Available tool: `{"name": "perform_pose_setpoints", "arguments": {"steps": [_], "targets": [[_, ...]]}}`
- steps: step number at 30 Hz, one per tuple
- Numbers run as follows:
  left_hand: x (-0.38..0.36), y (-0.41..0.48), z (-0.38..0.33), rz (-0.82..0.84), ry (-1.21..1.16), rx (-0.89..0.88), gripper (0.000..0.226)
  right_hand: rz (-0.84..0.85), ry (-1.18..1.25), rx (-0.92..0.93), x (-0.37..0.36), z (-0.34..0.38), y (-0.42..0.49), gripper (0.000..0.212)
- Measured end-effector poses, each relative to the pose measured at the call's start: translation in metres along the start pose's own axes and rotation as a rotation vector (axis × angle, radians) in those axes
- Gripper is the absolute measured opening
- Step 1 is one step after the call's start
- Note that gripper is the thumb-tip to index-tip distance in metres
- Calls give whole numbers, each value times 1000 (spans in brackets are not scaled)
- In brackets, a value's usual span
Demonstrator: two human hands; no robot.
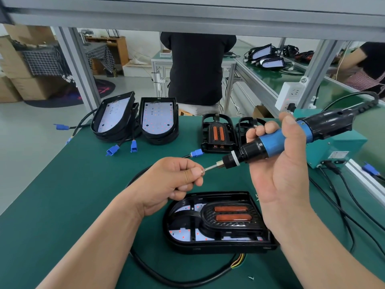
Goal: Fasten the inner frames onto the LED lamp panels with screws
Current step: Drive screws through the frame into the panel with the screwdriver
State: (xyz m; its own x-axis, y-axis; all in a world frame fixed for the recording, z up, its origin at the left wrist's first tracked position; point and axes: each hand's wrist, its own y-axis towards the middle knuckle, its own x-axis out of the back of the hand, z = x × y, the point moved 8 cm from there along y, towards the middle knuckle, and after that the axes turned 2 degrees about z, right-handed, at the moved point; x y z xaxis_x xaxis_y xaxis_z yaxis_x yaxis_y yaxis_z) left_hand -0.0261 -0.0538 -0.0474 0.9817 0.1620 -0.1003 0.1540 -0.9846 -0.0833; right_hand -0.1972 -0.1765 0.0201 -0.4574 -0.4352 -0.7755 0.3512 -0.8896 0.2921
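Silver and tiny, likely slippery, a screw (203,171) is pinched in the left grip (173,182) at the bit of the driver (270,141) the right grip (277,170) clasps by its blue barrel, above the seemingly light, stiff plastic frame (233,225) seated in the panel (208,248) on the worktop (83,195).

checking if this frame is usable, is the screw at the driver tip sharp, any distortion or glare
Head view: the screw pinched by the left hand at the electric screwdriver bit is tiny and soft; wide-angle distortion bows the overhead beam; lighting even, mild sheen on the inner frame.
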Motion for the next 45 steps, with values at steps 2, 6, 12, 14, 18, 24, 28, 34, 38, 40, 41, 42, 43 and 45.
{"name": "perform_pose_setpoints", "arguments": {"steps": [2, 6, 12, 14, 18, 24, 28, 34, 38, 40, 41, 42, 43, 45], "targets": [[0, 0, 0, -1, 4, 1, 14, -6, -5, 4, 0, 0, 0, 16], [0, 1, 1, 3, 2, -2, 14, 3, -18, 10, -1, 0, 0, 14], [2, 1, 1, -27, -12, -2, 15, 9, -37, 23, -3, 2, -1, 16], [1, 1, 1, -28, -20, -3, 15, 6, -32, 23, -2, 3, -1, 16], [1, 1, 1, -27, -29, -1, 16, 8, -36, 21, -1, 3, -1, 16], [1, 1, 1, -17, -18, -5, 16, 8, -51, 27, -3, 3, -2, 15], [2, 2, 2, -36, -11, -13, 20, 13, -67, 31, -5, 3, -5, 19], [10, 3, 3, -143, -42, -43, 23, 51, -133, -81, -7, -1, -5, 11], [18, 4, 4, -200, -81, -38, 19, 25, -176, -148, -1, -7, -4, 18], [18, 4, 5, -188, -66, -36, 19, 15, -197, -150, 0, -7, -3, 16], [17, 4, 5, -188, -62, -41, 18, 9, -208, -150, 1, -7, -3, 15], [18, 5, 6, -195, -58, -49, 18, -2, -220, -147, 2, -7, -3, 16], [19, 5, 6, -208, -51, -59, 17, -20, -229, -143, 4, -8, -3, 18], [21, 6, 7, -241, -16, -80, 15, -56, -243, -137, 7, -9, -3, 23]]}}
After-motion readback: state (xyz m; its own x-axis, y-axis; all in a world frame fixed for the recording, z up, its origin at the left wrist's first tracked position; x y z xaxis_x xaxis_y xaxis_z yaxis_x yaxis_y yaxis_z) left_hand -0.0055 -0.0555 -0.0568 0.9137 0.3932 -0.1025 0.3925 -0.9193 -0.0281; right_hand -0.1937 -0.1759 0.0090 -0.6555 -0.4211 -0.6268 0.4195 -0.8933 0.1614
